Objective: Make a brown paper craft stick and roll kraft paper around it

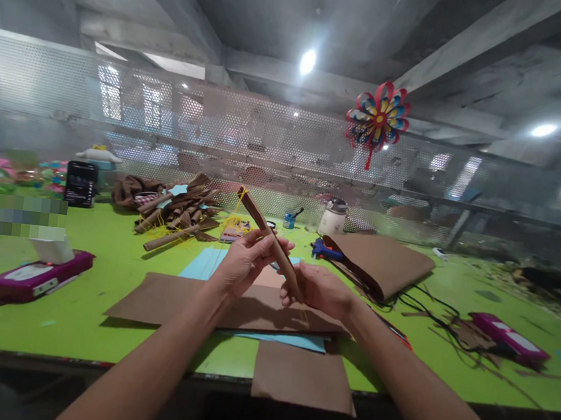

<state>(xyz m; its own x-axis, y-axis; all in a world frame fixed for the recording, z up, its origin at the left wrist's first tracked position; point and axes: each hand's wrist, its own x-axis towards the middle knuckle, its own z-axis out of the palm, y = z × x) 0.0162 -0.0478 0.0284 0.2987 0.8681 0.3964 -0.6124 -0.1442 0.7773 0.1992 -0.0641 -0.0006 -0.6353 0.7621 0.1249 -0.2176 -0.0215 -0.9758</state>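
Both my hands hold a thin roll of brown paper [256, 214] that slants up and away to the left above the green table [104, 265]. My left hand [248, 260] pinches the roll near its middle with fingers closed. My right hand [319, 289] is wrapped round its lower end. Yellow thread hangs at the roll's upper tip. Beneath the hands lie flat brown paper sheets [171, 299] and a light blue sheet [205, 262]. Another brown sheet [300, 376] hangs over the table's near edge.
A heap of rolled brown paper sticks [180, 213] lies behind. A folded brown stack [380, 260], a blue glue gun [324, 249], a white jar [334, 217], magenta boxes [36, 274] [508, 337], a phone [81, 184] and black cords [431, 306] stand around. A paper pinwheel [377, 120] hangs on the mesh screen.
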